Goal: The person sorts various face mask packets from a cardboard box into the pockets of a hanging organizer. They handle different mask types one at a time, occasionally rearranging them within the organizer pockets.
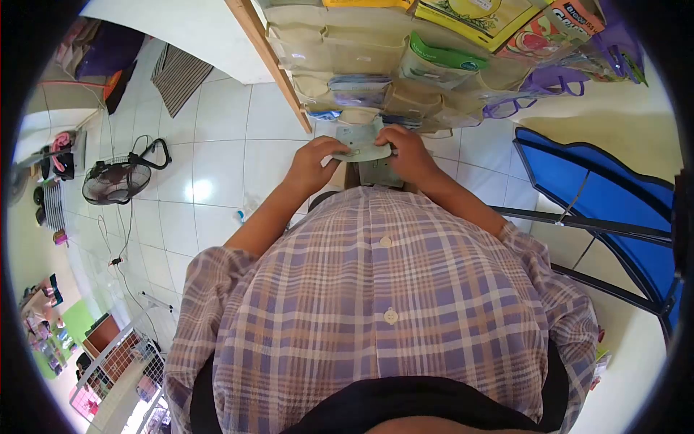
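Observation:
A flat, pale green packet [363, 137] is stretched between my two hands, in front of the hanging pocket organizer [365, 52]. My left hand [313, 165] pinches its left edge, thumb and fingers pressed together. On the opposite side, my right hand [409, 153] grips the right edge, fingers curled. The packet's print is too small to read. Just below it, closer to my body, lies another pale greenish flat piece [381, 173], partly hidden by the shirt front.
Pockets of the organizer hold a green pouch [442, 61] and several other packets. To the right stands a blue panel on a black frame [600, 181]. A black fan [117, 179] and its cable are on the white tiled floor [217, 155], with a striped mat [178, 76] farther back.

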Demonstrator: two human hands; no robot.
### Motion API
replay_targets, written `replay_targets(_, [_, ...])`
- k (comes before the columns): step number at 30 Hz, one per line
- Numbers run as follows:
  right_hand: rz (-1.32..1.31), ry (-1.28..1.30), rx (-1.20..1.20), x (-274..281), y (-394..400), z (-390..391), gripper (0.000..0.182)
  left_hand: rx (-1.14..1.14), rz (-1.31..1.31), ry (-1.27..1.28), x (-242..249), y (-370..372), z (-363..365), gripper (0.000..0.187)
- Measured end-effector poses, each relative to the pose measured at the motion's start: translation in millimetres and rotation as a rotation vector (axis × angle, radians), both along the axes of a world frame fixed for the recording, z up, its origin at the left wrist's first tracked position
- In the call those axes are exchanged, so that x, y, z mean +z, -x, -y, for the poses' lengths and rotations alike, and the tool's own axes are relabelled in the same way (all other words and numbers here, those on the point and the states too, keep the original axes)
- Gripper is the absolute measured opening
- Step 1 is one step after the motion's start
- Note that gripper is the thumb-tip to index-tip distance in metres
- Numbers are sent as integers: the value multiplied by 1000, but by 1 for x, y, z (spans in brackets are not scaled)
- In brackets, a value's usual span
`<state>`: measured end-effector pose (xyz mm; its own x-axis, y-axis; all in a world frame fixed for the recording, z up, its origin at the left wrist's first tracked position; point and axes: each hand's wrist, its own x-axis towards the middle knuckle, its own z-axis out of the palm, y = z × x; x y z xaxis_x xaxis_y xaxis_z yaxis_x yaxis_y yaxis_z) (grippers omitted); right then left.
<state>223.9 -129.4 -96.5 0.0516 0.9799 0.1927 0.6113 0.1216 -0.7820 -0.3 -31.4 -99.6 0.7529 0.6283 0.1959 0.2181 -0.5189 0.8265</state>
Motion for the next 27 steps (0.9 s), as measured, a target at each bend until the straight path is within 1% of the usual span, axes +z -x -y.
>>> replay_targets(3, [11, 32, -1, -31, -6, -8, 32, 117, -45, 47, -31, -12, -4, 27])
replay_targets(4, [21, 31, 13, -35, -7, -11, 31, 117, -47, 52, -39, -16, -7, 27])
replay_targets(5, [19, 37, 14, -39, -8, -12, 31, 138, -8, 43, -46, -19, -10, 27])
replay_targets(6, [14, 25, 24, -39, -6, -13, 31, 159, 29, 33, -47, -21, -11, 27])
replay_targets(8, [10, 11, 33, -38, -5, -13, 30, 180, 26, 74, -48, -22, -11, 27])
replay_targets(10, [-57, 12, 21, -26, -1, -11, 29, 202, 99, 61, -44, -23, -11, 28])
replay_targets(14, [1, -67, 13, -31, 3, -9, 28, 199, 99, 0, -45, -25, -9, 29])
replay_targets(16, [6, 8, -9, -36, 3, -9, 27, 207, 75, 29, -51, -27, -9, 28])
replay_targets(17, [7, 7, -10, -38, 1, -11, 27, 206, 76, 28, -55, -30, -10, 28])
replay_targets(19, [-75, 95, -64, -41, 2, -13, 26, 168, 28, 118, -62, -32, -13, 32])
replay_targets(20, [-76, 93, -61, -42, 1, -13, 26, 170, 28, 116, -66, -33, -16, 32])
replay_targets(22, [103, 23, -139, -41, 1, -15, 25, 96, 17, 115, -64, -35, -21, 28])
replay_targets(23, [104, 19, -135, -40, 1, -15, 25, 99, 19, 111, -63, -36, -22, 28])
replay_targets(25, [-32, 99, -181, -39, 1, -15, 23, 115, -1, -30, -56, -40, -22, 25])
replay_targets(27, [3, 95, -173, -37, 1, -14, 24, 135, -14, -30, -54, -42, -21, 24])
